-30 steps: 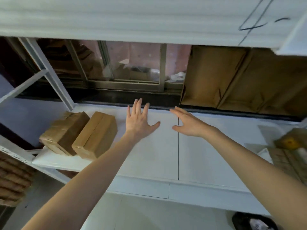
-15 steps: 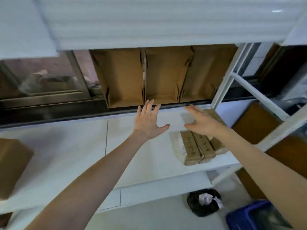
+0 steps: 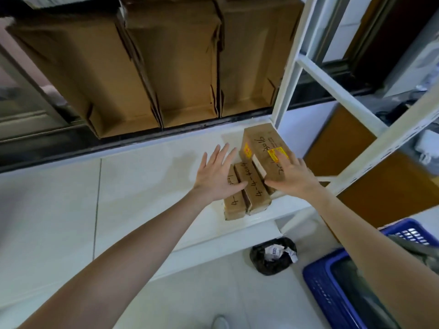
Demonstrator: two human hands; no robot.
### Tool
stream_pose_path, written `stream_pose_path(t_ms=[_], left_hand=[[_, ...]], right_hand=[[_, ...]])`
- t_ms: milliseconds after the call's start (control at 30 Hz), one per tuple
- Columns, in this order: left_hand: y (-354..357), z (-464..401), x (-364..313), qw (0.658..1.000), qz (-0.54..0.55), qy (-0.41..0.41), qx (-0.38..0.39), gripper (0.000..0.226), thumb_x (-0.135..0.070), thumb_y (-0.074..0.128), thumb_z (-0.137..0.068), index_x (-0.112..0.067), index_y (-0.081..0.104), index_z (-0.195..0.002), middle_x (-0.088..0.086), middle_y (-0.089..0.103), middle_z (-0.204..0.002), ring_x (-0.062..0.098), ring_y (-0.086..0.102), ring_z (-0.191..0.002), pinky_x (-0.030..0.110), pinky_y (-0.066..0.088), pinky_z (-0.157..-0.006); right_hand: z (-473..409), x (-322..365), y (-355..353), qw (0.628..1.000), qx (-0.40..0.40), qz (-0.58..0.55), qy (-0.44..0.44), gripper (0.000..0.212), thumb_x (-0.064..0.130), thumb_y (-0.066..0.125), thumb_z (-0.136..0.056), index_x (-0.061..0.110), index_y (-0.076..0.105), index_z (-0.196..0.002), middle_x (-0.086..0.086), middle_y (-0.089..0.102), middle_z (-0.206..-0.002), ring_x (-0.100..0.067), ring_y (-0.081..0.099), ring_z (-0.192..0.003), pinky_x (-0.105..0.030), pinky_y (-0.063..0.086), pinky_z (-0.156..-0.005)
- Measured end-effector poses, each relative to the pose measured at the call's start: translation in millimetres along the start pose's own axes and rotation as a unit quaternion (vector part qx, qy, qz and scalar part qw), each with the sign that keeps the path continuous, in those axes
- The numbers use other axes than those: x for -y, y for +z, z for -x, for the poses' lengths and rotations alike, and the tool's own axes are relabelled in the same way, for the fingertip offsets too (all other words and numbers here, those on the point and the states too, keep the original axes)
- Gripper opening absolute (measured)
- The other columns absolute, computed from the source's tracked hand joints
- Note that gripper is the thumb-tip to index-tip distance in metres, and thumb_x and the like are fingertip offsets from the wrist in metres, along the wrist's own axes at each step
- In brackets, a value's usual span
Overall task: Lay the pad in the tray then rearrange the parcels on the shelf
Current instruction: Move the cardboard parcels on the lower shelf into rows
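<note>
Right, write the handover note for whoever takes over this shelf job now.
Left hand: open, fingers spread, over the leftmost small parcel.
Right hand: open, flat on the large parcel.
Three parcels sit side by side at the right end of the white shelf; the middle parcel lies between the hands.
No pad or tray in view, so that step cannot be judged.
Left to do: rearrange the parcels; none is gripped yet.
</note>
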State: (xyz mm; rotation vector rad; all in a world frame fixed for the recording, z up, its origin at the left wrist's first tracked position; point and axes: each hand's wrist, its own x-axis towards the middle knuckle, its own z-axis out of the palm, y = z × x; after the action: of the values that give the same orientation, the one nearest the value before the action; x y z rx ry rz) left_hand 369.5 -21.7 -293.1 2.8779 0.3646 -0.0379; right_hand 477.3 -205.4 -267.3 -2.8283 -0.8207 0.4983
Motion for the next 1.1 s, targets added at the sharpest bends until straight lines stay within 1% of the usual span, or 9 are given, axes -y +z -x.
stream_pose_path(t_ms=[133, 267, 367, 500, 600, 700, 833, 1000, 1100], left_hand=[[16.2, -4.2, 5.5, 1.000, 0.007, -0.017, 0.018, 0.095, -0.071, 0.045, -0.079, -0.029, -0.002, -0.150, -0.003, -0.007, -0.161, 0.018, -0.009, -0.148, 0.045, -0.005, -0.119], [28.6, -7.1, 15.7, 0.999, 0.004, -0.027, 0.029, 0.094, -0.073, 0.043, -0.079, -0.030, -0.001, -0.150, -0.004, -0.008, -0.161, 0.018, -0.010, -0.148, 0.046, -0.005, -0.119], [33.0, -10.1, 20.6, 0.999, 0.001, -0.037, 0.032, 0.095, -0.074, 0.043, -0.079, -0.030, -0.001, -0.150, -0.003, -0.009, -0.161, 0.018, -0.009, -0.148, 0.046, -0.004, -0.119], [32.6, -9.1, 24.0, 0.999, -0.002, -0.043, 0.033, 0.096, -0.076, 0.042, -0.078, -0.031, -0.002, -0.150, -0.003, -0.010, -0.161, 0.017, -0.009, -0.148, 0.045, -0.004, -0.119], [22.5, -6.0, 26.7, 0.999, -0.004, -0.041, 0.019, 0.097, -0.077, 0.041, -0.077, -0.031, -0.003, -0.150, -0.004, -0.011, -0.161, 0.017, -0.010, -0.147, 0.045, -0.005, -0.119], [5.1, -0.2, 30.4, 0.999, -0.007, -0.043, -0.001, 0.096, -0.074, 0.043, -0.079, -0.030, -0.004, -0.150, -0.003, -0.011, -0.161, 0.017, -0.010, -0.148, 0.046, -0.004, -0.119], [-23.5, 14.9, 42.2, 0.998, -0.016, -0.051, -0.040, 0.094, -0.072, 0.044, -0.080, -0.032, -0.004, -0.150, -0.003, -0.011, -0.161, 0.017, -0.009, -0.148, 0.045, -0.005, -0.118], [-69.1, 47.4, 77.9, 0.992, -0.023, -0.080, -0.098, 0.094, -0.072, 0.044, -0.080, -0.031, -0.003, -0.150, -0.003, -0.008, -0.161, 0.017, -0.007, -0.148, 0.043, -0.003, -0.118], [-95.5, 76.0, 111.2, 0.986, -0.020, -0.111, -0.125, 0.094, -0.071, 0.046, -0.079, -0.030, 0.000, -0.150, -0.002, -0.004, -0.161, 0.018, -0.004, -0.148, 0.044, -0.001, -0.118]], right_hand=[[-16.9, -10.7, 14.4, 1.000, 0.001, 0.004, 0.028, 0.095, 0.056, 0.061, -0.078, 0.031, 0.002, -0.149, -0.007, -0.001, -0.160, -0.038, 0.007, -0.145, -0.057, 0.017, -0.114], [-31.0, -20.0, 24.5, 0.998, -0.008, 0.005, 0.056, 0.098, 0.062, 0.058, -0.077, 0.031, -0.001, -0.149, -0.012, -0.002, -0.159, -0.043, 0.007, -0.144, -0.063, 0.016, -0.113], [-34.6, -23.1, 30.7, 0.997, -0.007, -0.004, 0.081, 0.101, 0.062, 0.060, -0.075, 0.029, -0.001, -0.148, -0.015, 0.004, -0.156, -0.046, 0.014, -0.140, -0.063, 0.021, -0.108], [-35.7, -19.5, 29.6, 0.994, -0.040, -0.062, 0.087, 0.093, 0.047, 0.069, -0.074, 0.022, 0.013, -0.144, -0.022, 0.026, -0.139, -0.046, 0.027, -0.127, -0.056, 0.035, -0.103], [-35.0, -11.5, 16.1, 0.994, -0.090, -0.028, 0.064, 0.086, 0.042, 0.069, -0.074, 0.022, 0.021, -0.142, -0.022, 0.030, -0.132, -0.045, 0.032, -0.119, -0.055, 0.042, -0.097], [-33.2, 1.4, -7.9, 0.989, -0.139, -0.034, 0.024, 0.086, 0.040, 0.069, -0.075, 0.022, 0.021, -0.143, -0.021, 0.029, -0.132, -0.044, 0.031, -0.118, -0.052, 0.040, -0.096], [-25.4, 39.6, -43.6, 0.984, -0.176, -0.025, -0.015, 0.086, 0.041, 0.069, -0.076, 0.022, 0.021, -0.144, -0.021, 0.028, -0.134, -0.042, 0.030, -0.121, -0.049, 0.038, -0.099], [-12.2, 118.3, -66.5, 0.982, -0.175, -0.017, -0.070, 0.090, 0.046, 0.067, -0.073, 0.025, 0.019, -0.145, -0.021, 0.027, -0.136, -0.045, 0.029, -0.124, -0.053, 0.039, -0.101], [0.6, 178.8, -68.1, 0.980, -0.164, -0.010, -0.114, 0.090, 0.048, 0.068, -0.074, 0.025, 0.019, -0.146, -0.022, 0.027, -0.136, -0.044, 0.028, -0.124, -0.052, 0.037, -0.099]])
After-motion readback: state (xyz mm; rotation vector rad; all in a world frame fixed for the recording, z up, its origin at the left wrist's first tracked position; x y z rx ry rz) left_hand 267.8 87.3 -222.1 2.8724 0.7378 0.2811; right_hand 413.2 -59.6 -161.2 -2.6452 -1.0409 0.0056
